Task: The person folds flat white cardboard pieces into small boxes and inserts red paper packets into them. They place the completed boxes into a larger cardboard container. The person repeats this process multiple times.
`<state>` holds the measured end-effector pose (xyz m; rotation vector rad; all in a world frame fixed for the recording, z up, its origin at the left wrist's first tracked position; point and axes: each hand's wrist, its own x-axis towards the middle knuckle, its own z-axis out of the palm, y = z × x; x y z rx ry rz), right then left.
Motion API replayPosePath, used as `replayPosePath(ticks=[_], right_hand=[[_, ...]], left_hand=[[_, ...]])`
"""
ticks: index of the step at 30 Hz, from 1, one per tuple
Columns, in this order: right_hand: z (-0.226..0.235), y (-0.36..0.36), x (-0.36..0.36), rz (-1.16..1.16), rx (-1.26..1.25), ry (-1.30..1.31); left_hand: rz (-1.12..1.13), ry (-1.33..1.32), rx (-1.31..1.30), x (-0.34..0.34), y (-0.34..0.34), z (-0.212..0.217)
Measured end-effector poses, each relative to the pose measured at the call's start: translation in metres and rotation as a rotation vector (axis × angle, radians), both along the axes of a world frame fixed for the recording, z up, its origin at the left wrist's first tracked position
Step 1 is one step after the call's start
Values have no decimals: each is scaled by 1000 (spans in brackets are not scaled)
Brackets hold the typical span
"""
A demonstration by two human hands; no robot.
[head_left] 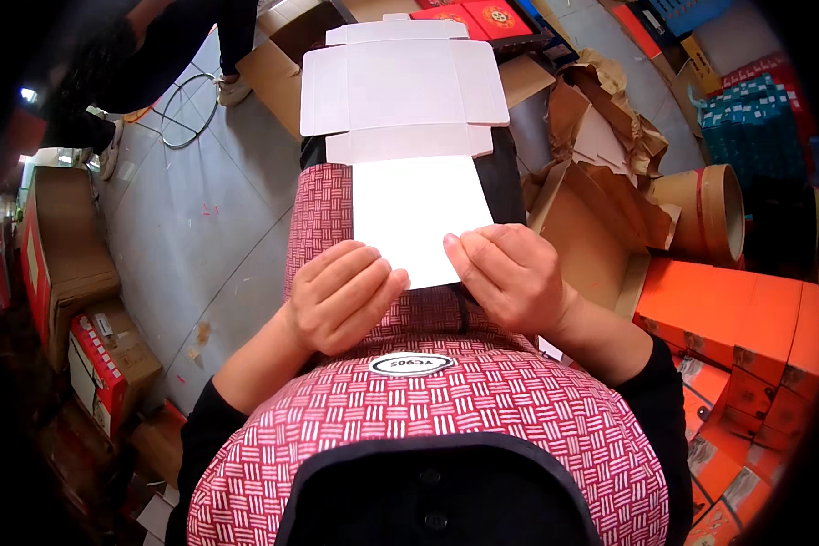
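Observation:
An unfolded white cardboard box blank (400,86) lies over my lap, with its flaps and crease lines spread flat. Its near panel (419,200) reaches toward my body, brightly lit. My left hand (341,296) pinches the near left corner of that panel, fingers curled. At the near right corner my right hand (510,278) grips the same panel between thumb and fingers. Both hands are closed on the cardboard. Under the blank shows my red and white patterned apron (428,396).
Orange boxes (728,314) are stacked at the right. Beside them stand an open brown carton (591,214), crumpled brown paper (619,100) and a cardboard tube (701,214). Cartons (109,364) line the left. Another person's legs (164,55) stand far left near a wire ring (189,109).

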<state>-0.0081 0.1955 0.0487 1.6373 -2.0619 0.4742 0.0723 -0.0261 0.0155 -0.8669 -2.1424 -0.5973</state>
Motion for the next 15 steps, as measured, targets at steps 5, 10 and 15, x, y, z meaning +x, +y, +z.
replayPosePath(ticks=[5, 10, 15], right_hand=[[2, 4, 14, 4, -130, -9], [-3, 11, 30, 23, -100, -28], [-12, 9, 27, 75, -45, -143]], left_hand=[[69, -50, 18, 18, 8, 1], [71, -96, 32, 24, 9, -1], [114, -127, -1, 32, 14, -1]])
